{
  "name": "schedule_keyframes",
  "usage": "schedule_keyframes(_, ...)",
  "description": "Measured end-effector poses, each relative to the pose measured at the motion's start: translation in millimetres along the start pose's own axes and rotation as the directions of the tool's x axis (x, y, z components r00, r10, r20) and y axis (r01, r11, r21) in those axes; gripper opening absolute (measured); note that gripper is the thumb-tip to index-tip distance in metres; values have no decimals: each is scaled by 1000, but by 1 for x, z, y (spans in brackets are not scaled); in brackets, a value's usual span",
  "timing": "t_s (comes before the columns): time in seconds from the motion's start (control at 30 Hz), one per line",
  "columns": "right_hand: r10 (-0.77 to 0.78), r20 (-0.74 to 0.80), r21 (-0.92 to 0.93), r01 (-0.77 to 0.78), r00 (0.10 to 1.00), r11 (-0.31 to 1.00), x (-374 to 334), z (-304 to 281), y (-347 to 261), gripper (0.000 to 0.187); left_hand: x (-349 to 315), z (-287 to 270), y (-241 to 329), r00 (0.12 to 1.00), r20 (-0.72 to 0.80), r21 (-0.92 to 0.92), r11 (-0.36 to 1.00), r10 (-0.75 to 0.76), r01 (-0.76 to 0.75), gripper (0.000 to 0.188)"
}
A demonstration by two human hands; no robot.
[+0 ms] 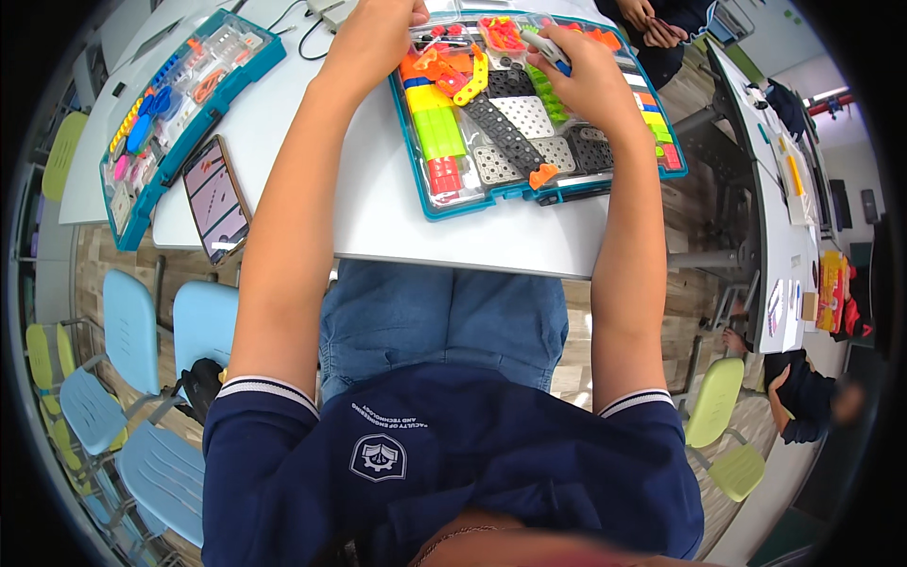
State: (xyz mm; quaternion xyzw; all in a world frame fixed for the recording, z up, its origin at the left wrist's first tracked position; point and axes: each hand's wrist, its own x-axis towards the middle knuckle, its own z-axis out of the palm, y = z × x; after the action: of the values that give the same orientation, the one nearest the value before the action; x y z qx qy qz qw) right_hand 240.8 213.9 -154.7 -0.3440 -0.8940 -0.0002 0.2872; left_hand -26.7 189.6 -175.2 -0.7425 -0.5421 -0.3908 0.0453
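Note:
My right hand (pixel 595 80) is closed around a grey-and-white handheld tool with a blue part (pixel 548 51), above the right half of a teal-edged parts tray (pixel 463 210). At the tray's far left corner, my left hand (pixel 378 38) has its fingers curled together. Its fingertips are partly cut off by the upper edge, so what they hold cannot be made out. Across the tray slants a long black perforated beam (pixel 505 135), with a yellow angled beam (pixel 472 79) and orange connectors (pixel 442 72) at its far end. Another orange connector (pixel 542 176) sits at its near end.
Left on the white table (pixel 378 222) stands a second teal case (pixel 132 227) of small parts, with a phone (pixel 215 198) beside it at the table edge. Another person's hands (pixel 661 28) show beyond the tray. Blue chairs (pixel 132 326) stand lower left.

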Motion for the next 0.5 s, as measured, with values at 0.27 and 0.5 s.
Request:
schedule_keyframes(0.27,-23,-34,-12,22,999,1000,5,-1,2,46,8,-5,0,987,-44,174,974,152,-142,12)
schedule_keyframes(0.5,-50,-62,-28,48,997,998,4,3,4,46,5,3,18,992,44,130,984,116,-121,27)
